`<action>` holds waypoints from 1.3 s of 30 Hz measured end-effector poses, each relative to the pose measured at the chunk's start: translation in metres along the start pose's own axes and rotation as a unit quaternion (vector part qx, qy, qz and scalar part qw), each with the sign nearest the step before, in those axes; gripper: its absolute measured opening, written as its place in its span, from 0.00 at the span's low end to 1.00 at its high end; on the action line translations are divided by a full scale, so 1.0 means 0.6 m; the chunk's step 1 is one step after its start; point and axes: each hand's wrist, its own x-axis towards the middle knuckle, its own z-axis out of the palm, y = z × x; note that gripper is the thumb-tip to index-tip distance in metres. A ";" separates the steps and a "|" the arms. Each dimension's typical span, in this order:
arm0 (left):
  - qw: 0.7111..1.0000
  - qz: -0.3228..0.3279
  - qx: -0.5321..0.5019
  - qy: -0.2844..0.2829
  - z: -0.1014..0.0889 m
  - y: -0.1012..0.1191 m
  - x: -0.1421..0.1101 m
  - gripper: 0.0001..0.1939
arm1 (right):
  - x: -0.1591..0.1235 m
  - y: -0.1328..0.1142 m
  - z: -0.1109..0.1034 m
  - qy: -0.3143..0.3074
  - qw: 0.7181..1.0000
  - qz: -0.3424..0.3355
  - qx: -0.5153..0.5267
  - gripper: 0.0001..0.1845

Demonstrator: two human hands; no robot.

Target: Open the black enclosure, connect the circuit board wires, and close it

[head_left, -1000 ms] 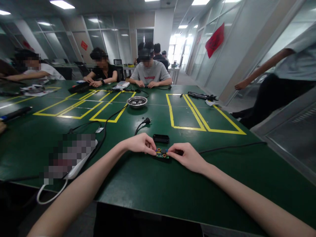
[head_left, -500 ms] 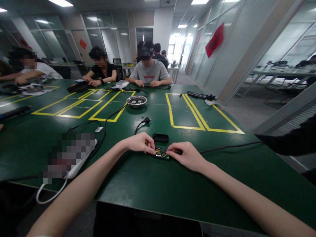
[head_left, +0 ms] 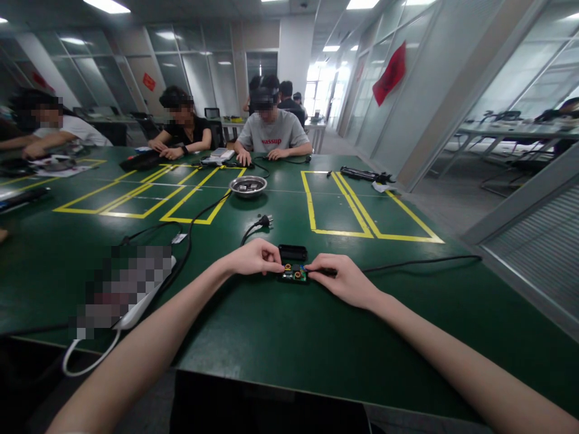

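A small green circuit board with copper-ringed coils lies in a shallow black case half on the table in front of me. My left hand is closed in a pinch at the board's left edge. At the right end, my right hand has thumb and fingers pinched together around the end of a black power cable, beside a bit of blue on the board. Its fingertips hide the exact contact. Just behind the board rests the other black case half, hollow side up.
A black plug on a cord lies behind my left hand. Farther back stands a metal bowl holding small parts. A white power strip, partly blurred, lies at left. Yellow tape marks the green table. Several people sit across it.
Both hands and the board have shifted slightly away from me, closer to the rear case half. The pinches look the same. Across the table, one person's hand has moved onto a dark object.
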 end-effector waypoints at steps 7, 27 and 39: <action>1.000 -0.003 0.007 -0.002 -0.004 0.002 0.000 0.16 | 0.002 0.003 0.002 0.002 0.999 -0.009 -0.039 0.09; 1.000 0.007 -0.013 -0.027 -0.006 -0.002 0.001 0.14 | 0.002 0.008 -0.001 -0.008 0.998 0.010 -0.060 0.02; 0.998 0.008 0.058 0.012 0.009 0.008 0.000 0.11 | 0.005 0.006 -0.021 -0.048 0.994 -0.034 -0.097 0.09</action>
